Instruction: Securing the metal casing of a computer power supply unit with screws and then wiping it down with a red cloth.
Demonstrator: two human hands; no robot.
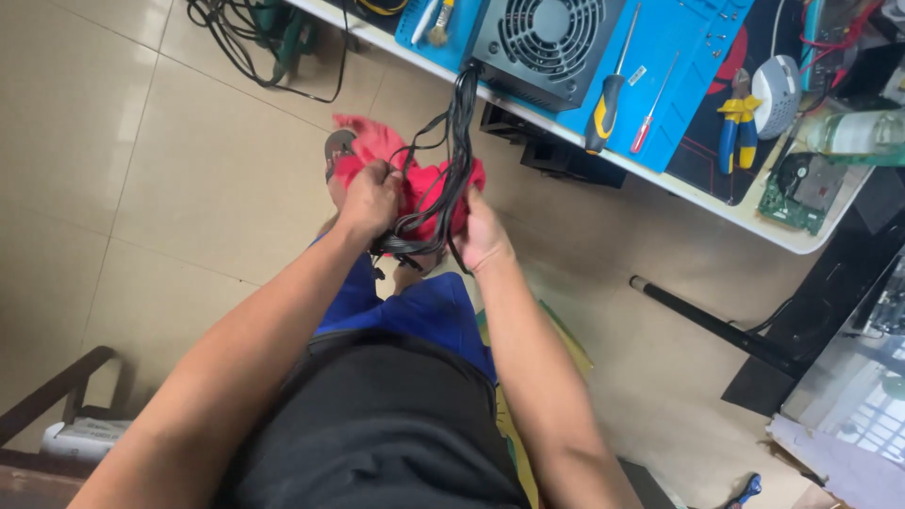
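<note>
Gripping a red cloth with both hands over the tiled floor, below the table edge. Left hand clenched on the cloth and a looped bundle of black cables. Right hand grasps the cloth's right side, thumb up. Cables hang from the power supply on the blue mat at the far side. Right of it: screwdriver, small red screwdriver, pliers.
</note>
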